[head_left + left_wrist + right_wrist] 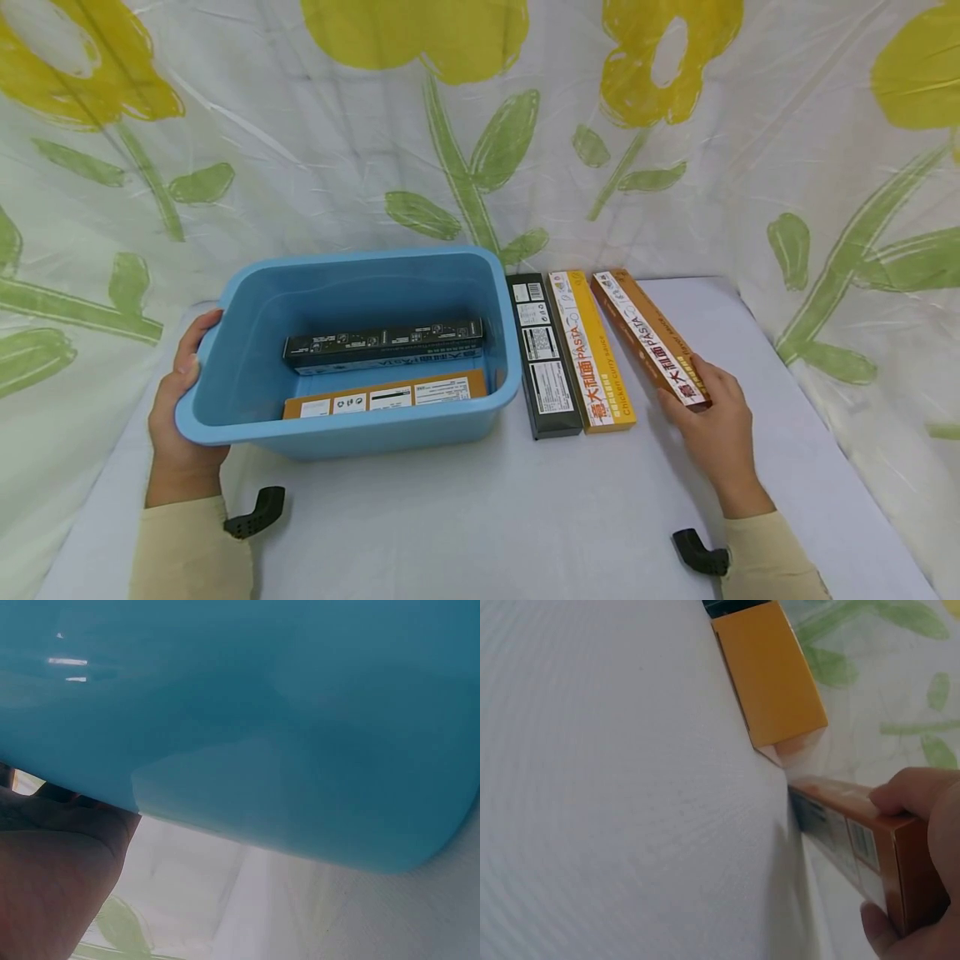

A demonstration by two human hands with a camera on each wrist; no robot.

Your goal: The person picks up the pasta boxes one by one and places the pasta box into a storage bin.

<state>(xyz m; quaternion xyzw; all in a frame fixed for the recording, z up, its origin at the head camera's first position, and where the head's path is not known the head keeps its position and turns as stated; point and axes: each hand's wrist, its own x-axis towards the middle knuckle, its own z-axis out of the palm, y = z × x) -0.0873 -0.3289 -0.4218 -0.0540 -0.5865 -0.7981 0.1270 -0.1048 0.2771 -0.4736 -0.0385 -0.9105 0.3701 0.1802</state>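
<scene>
A blue plastic tub (390, 435) stands on the left of the table, and my left hand (180, 408) grips its left rim. Inside it lie a black pasta box (386, 343) and an orange-brown box (450, 387), whose lower part the tub's front wall hides. With my right hand (716, 429) I hold the near end of a brown pasta box (648, 337), fingers on one side and thumb on the other. In the right wrist view that brown box (855, 832) is tilted, its near end raised off the table.
Between tub and brown box, a black box (543, 358) and a yellow pasta box (592, 350) lie side by side on the white-covered table (480, 517). A flower-printed curtain (300, 167) hangs behind and at both sides. Black wrist mounts (258, 512) stick out from both sleeves.
</scene>
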